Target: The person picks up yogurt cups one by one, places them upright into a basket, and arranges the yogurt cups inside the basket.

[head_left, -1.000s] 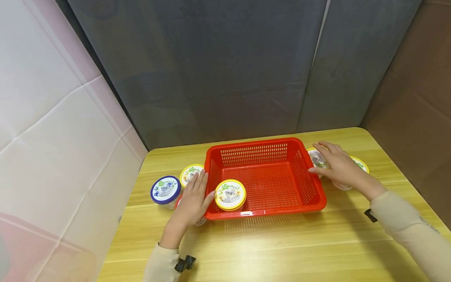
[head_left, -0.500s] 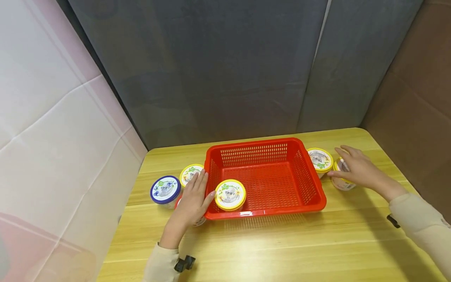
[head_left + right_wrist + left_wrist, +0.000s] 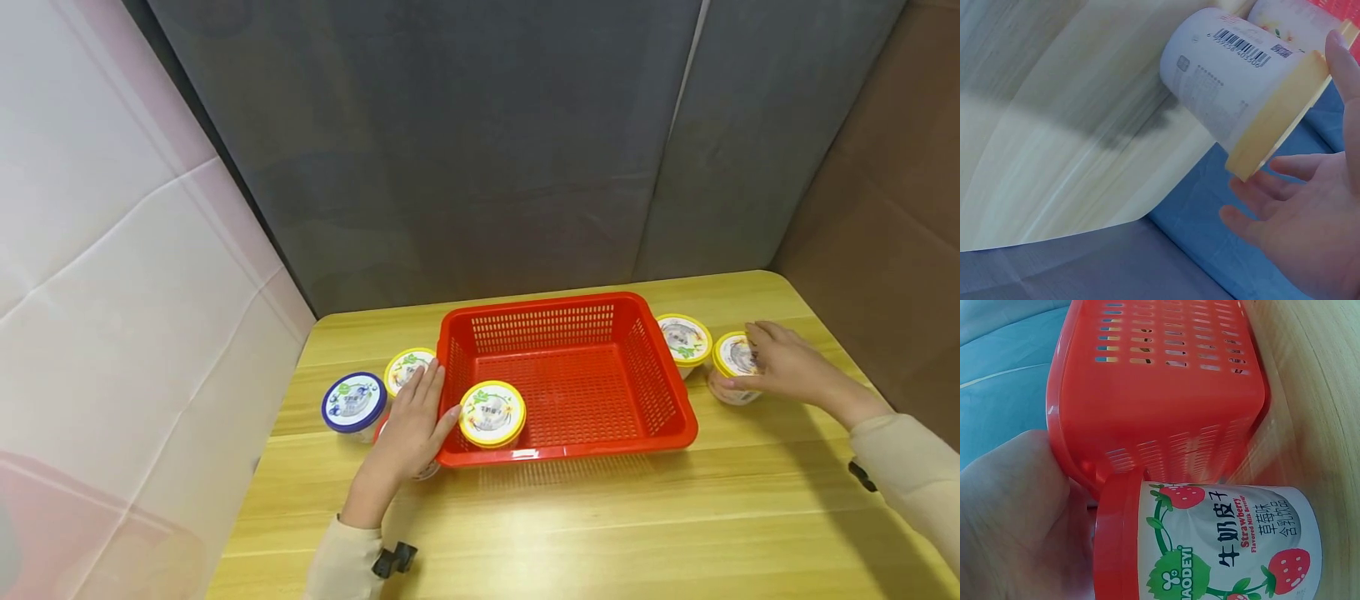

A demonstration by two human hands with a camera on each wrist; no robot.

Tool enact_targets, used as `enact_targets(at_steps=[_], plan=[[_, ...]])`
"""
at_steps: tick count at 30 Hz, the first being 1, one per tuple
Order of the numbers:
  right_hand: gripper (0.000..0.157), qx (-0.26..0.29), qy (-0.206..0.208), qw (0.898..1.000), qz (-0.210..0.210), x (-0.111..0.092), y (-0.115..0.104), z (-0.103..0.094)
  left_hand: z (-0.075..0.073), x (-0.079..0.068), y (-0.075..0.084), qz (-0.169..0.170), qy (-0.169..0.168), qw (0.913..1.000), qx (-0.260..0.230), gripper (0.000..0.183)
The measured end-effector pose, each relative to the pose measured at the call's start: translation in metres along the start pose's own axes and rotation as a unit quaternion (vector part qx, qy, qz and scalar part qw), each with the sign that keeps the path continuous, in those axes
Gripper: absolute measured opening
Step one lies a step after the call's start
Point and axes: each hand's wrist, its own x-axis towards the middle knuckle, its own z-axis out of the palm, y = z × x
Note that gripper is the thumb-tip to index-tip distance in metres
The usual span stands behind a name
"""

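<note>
A red plastic basket (image 3: 562,383) stands mid-table, with a yellow-lidded tub (image 3: 491,414) in its near left corner. My left hand (image 3: 405,425) lies with straight fingers along the basket's left rim. Under that hand, mostly hidden in the head view, is a red-lidded strawberry milk tub (image 3: 1235,544), upright beside the basket. My right hand (image 3: 787,371) is at another yellow-lidded tub (image 3: 735,354) on the table at the right. Its thumb lies at the lid's near side and its fingers spread loosely at the far side, close to or touching the rim.
A third yellow-lidded tub (image 3: 684,339) stands against the basket's right side. On the left are a blue-lidded tub (image 3: 354,403) and one more yellow-lidded tub (image 3: 407,368). Fabric panels (image 3: 465,150) enclose the wooden table (image 3: 600,525) at the back and sides.
My right hand has moved right, from above the tub beside the basket to the outer yellow-lidded tub, and come around its lid. My left hand and the basket have stayed put.
</note>
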Motion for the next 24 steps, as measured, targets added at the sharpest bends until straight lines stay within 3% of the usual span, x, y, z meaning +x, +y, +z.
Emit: enact_targets(at_steps=[24], plan=[[0.119,0.007,-0.025,1.0,0.008,-0.0023,0.0014,-0.0076,-0.0016,-0.0002,0.0012,0.003,0.001,1.0,0.005,0.071]])
